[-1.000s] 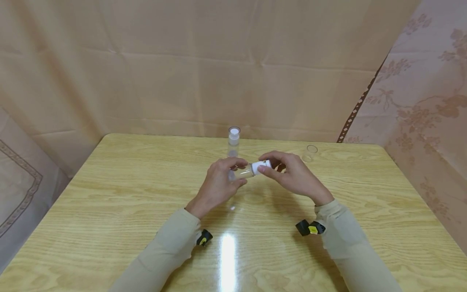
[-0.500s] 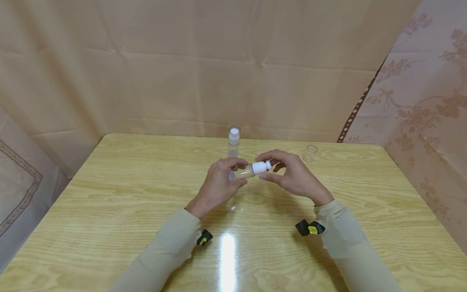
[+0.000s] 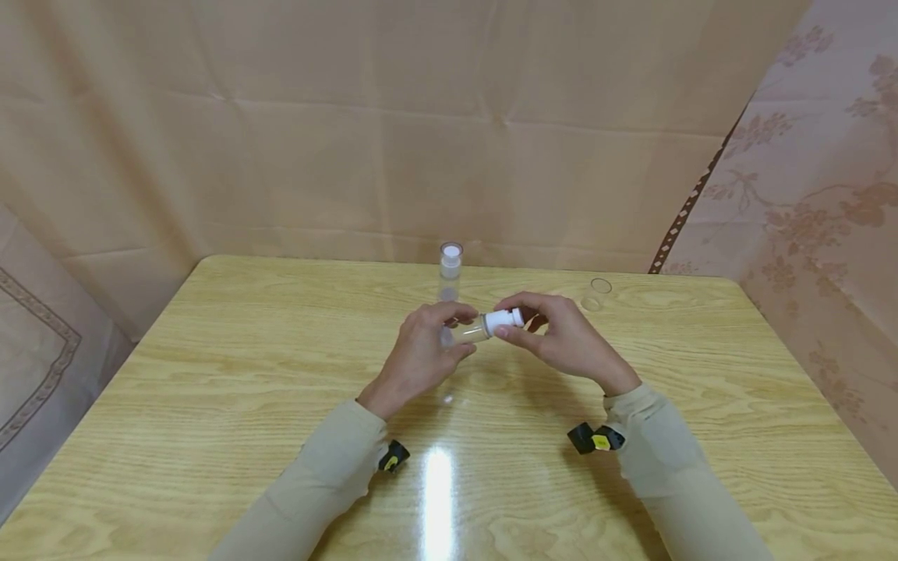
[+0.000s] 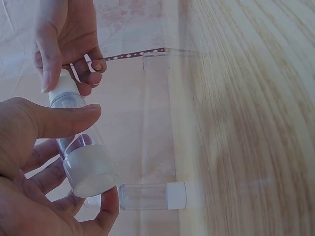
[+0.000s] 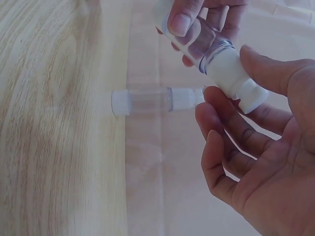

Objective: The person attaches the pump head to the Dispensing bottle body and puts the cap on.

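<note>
My left hand (image 3: 421, 343) grips the clear body of a small pump bottle (image 3: 468, 333) by its base end, fingers and thumb around it. The bottle is held above the table, lying nearly level, with its top pointing right. At that end my right hand (image 3: 568, 335) pinches the white pump collar (image 5: 227, 71) between thumb and fingers. A white nozzle (image 5: 252, 96) sticks out past the collar in the right wrist view. The bottle's white bottom (image 4: 93, 172) faces the left wrist camera. Its clear body appears to hold no coloured liquid.
A second, similar pump bottle (image 3: 450, 273) stands upright behind my hands, under a clear cap. A loose transparent cap (image 3: 593, 302) stands at the back right of the wood-grain table (image 3: 281, 351). Beige cloth (image 3: 351, 140) hangs behind the table's far edge.
Half a second ago my right thumb and fingers were spread wider off the white collar; now they have closed back on it. My left hand and the bottle's body have stayed in place.
</note>
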Tool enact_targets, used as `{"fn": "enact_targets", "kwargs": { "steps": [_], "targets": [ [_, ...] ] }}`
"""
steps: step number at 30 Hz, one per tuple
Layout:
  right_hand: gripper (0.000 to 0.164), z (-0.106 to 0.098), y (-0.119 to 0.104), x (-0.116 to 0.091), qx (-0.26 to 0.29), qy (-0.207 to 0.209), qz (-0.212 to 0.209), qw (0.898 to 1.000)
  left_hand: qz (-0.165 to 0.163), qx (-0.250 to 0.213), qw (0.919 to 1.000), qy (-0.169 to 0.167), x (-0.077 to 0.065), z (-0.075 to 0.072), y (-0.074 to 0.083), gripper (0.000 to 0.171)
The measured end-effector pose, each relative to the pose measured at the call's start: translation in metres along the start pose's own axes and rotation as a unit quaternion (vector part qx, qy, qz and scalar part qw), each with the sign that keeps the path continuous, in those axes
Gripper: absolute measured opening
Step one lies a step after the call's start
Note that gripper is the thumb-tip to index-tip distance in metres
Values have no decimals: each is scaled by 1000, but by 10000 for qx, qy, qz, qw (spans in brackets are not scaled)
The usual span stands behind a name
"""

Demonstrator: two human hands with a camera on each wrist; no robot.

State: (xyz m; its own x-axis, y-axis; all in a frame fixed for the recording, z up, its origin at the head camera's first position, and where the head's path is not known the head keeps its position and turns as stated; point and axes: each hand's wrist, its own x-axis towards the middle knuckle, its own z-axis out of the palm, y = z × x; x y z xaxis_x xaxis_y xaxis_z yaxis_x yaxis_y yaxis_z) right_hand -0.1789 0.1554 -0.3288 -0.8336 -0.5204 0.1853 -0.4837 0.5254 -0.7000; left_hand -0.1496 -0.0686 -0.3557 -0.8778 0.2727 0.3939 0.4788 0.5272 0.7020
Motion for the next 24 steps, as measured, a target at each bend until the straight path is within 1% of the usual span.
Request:
{"fn": "enact_targets", "kwargs": {
  "steps": [9,15,19,24],
  "targets": [
    [24,1,0,1,-30,-35,249,9997,4,-14,10000,-8,0,0,0,38],
    [27,1,0,1,-38,-27,303,9995,-5,-54,10000,1,0,0,0,38],
    [32,-1,-1,0,-29,27,226,9997,-45,-74,10000,4,0,0,0,39],
    [42,-3,0,-1,76,151,-95,9998,-9,-95,10000,14,0,0,-1,39]
  ]
}}
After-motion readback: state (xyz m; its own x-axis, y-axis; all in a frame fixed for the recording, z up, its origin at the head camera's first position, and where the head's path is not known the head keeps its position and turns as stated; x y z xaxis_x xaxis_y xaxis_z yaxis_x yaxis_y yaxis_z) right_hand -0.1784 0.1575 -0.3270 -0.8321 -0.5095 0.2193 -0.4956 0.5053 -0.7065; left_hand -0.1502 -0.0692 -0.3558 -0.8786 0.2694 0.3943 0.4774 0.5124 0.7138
